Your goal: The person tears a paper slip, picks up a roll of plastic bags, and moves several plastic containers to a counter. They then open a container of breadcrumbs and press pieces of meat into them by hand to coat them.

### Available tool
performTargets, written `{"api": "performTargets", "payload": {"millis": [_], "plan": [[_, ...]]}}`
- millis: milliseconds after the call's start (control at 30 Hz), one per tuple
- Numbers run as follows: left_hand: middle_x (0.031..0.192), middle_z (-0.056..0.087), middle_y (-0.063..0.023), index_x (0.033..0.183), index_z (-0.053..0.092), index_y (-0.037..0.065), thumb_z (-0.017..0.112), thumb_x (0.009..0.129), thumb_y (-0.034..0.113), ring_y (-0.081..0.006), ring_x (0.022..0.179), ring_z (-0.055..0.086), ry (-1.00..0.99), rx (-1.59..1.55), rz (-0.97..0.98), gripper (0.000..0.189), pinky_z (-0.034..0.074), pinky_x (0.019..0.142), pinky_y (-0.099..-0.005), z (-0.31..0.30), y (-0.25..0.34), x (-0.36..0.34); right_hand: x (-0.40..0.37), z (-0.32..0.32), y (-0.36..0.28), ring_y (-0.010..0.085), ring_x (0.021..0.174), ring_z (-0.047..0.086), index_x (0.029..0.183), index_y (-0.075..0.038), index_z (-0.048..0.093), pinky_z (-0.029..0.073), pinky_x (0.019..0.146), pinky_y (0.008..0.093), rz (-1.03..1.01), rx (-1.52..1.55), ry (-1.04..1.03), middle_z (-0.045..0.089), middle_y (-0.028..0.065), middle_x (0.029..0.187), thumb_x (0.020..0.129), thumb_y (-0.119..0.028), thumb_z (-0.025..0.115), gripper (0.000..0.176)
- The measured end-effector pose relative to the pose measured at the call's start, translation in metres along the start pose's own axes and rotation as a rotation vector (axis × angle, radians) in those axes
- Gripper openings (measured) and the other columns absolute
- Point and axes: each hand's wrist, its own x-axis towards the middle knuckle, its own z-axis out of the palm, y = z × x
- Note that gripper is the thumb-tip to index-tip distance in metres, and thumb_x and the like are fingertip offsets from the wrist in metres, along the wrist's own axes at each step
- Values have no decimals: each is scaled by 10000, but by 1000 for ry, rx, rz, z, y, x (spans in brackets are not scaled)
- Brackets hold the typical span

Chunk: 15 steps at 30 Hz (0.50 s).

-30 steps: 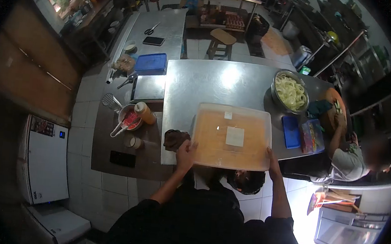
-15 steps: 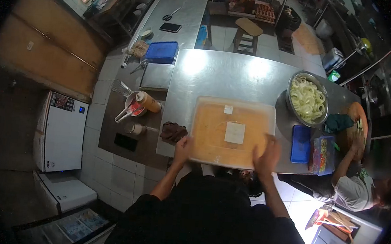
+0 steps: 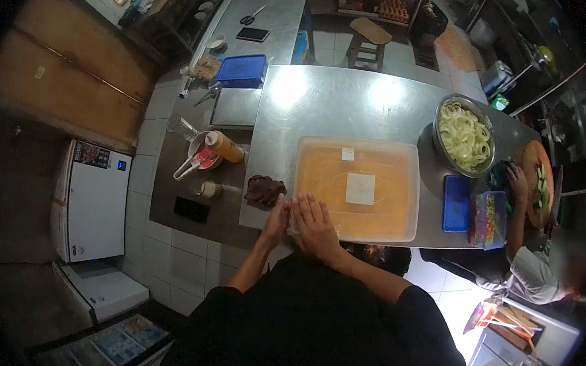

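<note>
A large translucent plastic container (image 3: 400,222) with a lid and orange-coloured contents lies at the front of the steel table. Two white paper labels show on it, the bigger label (image 3: 360,188) near the middle. My right hand (image 3: 318,232) lies with outstretched fingers on the container's front left corner. Close beside it, my left hand (image 3: 276,221) is at the same corner, fingers extended and turned edge-on. Neither hand lifts anything. Just left of the container, near my left fingertips, lies a crumpled brown cloth (image 3: 263,190).
On the right are a steel bowl (image 3: 437,136) of sliced pale green rings, a blue lid (image 3: 456,204) and a box of colourful pieces (image 3: 488,222). A co-worker's hand (image 3: 517,180) rests by a dark cloth and cutting board (image 3: 534,157). A squeeze bottle (image 3: 225,147) stands left.
My right hand has moved left from the container's right side to its front left corner, beside my left hand. The co-worker's hand has left the cutting board for the dark cloth.
</note>
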Motion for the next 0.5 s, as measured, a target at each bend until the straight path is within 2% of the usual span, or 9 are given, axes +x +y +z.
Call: {"api": "performTargets", "payload": {"millis": [67,200,267,300,400,467,500], "plan": [[1075,667,-1,1204,657,116,349,1110,557,-107,955,619,-22,-32,52,546,489,836,-264,-12,-14,12,1,-3,-4,436,1491,357,1542,38,393,308,1199,564,30,-50,-1,403,256,1583,930,-455,605,814],[1111,663,-2,1225,641,121,421,1113,486,-99,946,631,-5,92,62,441,513,838,-262,-32,-25,15,3,-15,-3,438,1497,352,1543,33,392,308,1197,574,34,75,-2,390,252,1596,925,-445,630,817],[1037,636,30,1159,635,120,497,1106,409,-76,881,608,-63,59,75,325,508,771,-256,-7,-2,-8,5,-25,-1,423,1500,356,1548,26,386,316,1199,558,35,144,-8,389,241,1601,909,-422,673,832],[1037,636,30,1159,635,120,497,1106,409,-76,881,608,-69,50,77,325,508,771,-256,-10,-9,-3,8,-31,2,423,1500,356,1548,26,386,316,1199,558,32,134,-12,389,241,1601,909,-422,673,832],[948,586,52,1073,613,99,559,1092,335,-57,836,557,-43,92,165,242,475,728,-253,-22,-29,10,21,-68,12,399,1485,388,1536,23,400,354,1186,525,19,214,-41,416,216,1588,878,-339,729,819],[890,535,59,1035,590,93,596,1078,315,-48,800,511,-92,288,308,227,447,689,-254,-25,-29,11,34,-111,15,372,1391,509,1516,-10,438,459,1106,466,-11,148,-58,509,192,1517,858,-259,749,769],[890,535,59,1035,590,93,596,1078,315,-48,800,511,-89,283,307,227,447,689,-254,-25,-26,10,41,-130,19,372,1391,509,1516,-10,438,459,1106,466,-14,148,-64,509,192,1517,858,-259,749,769]]}}
